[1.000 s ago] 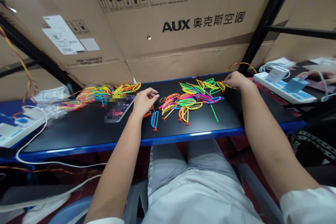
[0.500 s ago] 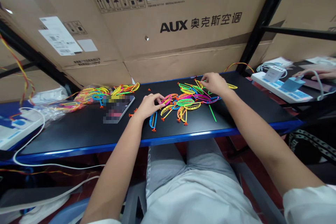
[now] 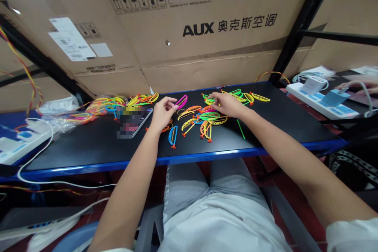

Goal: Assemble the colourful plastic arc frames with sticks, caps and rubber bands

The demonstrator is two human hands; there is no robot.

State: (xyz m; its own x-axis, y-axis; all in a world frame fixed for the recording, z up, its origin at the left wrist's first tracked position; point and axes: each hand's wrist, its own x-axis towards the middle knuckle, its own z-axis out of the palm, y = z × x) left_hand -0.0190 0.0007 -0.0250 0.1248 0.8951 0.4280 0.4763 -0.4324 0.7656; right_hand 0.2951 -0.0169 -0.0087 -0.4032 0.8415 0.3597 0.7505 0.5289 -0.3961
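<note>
Between the fingertips of my left hand [image 3: 162, 115] is a pink toy bow [image 3: 181, 102], lifted a little over the black table. My right hand [image 3: 226, 103] is over the pile of colourful toy bows [image 3: 209, 116], its fingers bent together and pointing down; what they pinch, if anything, is hidden. Yellow, green, orange and blue bows overlap there, several with orange suction-cup arrows. A blue toy bow [image 3: 173, 135] lies apart near the front edge. Behind my right hand are more green and yellow bows [image 3: 240, 94].
A partly blurred phone [image 3: 143, 121] lies left of my left hand. Beyond it are bagged toy bows [image 3: 103, 107]. Power strips stand at the left [image 3: 26, 141] and right [image 3: 321, 100]. A large cardboard box [image 3: 230, 53] backs the table [image 3: 88, 147]. Another person's hand [image 3: 358, 86] shows at far right.
My left hand has moved left and up, drawing the pink bow off the pile. My right hand has come left from the back of the pile to its middle.
</note>
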